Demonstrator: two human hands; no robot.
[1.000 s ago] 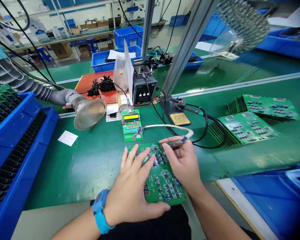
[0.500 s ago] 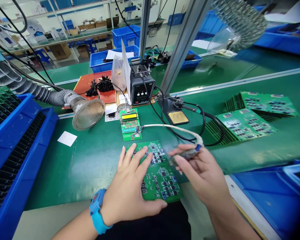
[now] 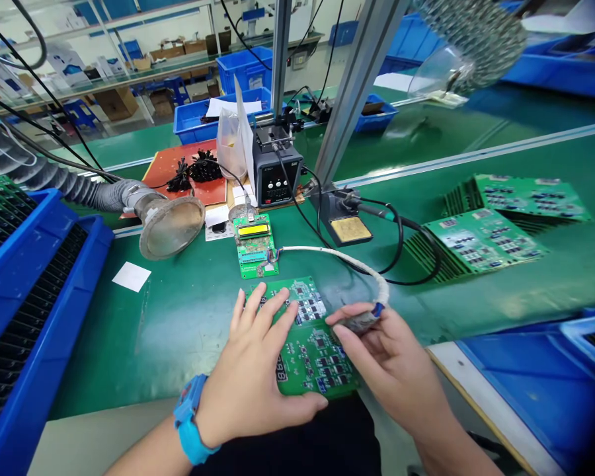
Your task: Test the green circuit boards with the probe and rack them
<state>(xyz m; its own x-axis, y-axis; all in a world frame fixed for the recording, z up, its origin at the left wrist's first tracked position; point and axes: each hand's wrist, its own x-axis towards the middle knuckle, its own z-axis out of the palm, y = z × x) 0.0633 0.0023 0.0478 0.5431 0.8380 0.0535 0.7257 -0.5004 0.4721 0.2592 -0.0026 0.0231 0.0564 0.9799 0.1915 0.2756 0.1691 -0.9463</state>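
A green circuit board (image 3: pixel 322 354) with chips and digit displays lies at the table's front edge. Across its left part my left hand (image 3: pixel 260 360) rests flat, fingers spread, covering some of the displays. My right hand (image 3: pixel 387 350) is closed around a taped, cable-ended probe (image 3: pixel 361 322), whose tip is at the board's right side near the middle; the fingers hide whether it touches. From the probe a white sleeved cable (image 3: pixel 337 251) runs to a small green programmer board (image 3: pixel 255 244) with a lit yellow display, behind the circuit board.
Behind stand a soldering station (image 3: pixel 277 173) and an iron holder with sponge (image 3: pixel 350 228). A fume duct (image 3: pixel 173 228) hangs at left, beside blue bins (image 3: pixel 86 284) of boards. Stacked circuit boards (image 3: pixel 490 241) lie at right, above a blue bin (image 3: pixel 520 377).
My right hand has moved left with the probe, bringing its tip over the board's right side. My left hand stays spread on the board. The view has shifted slightly.
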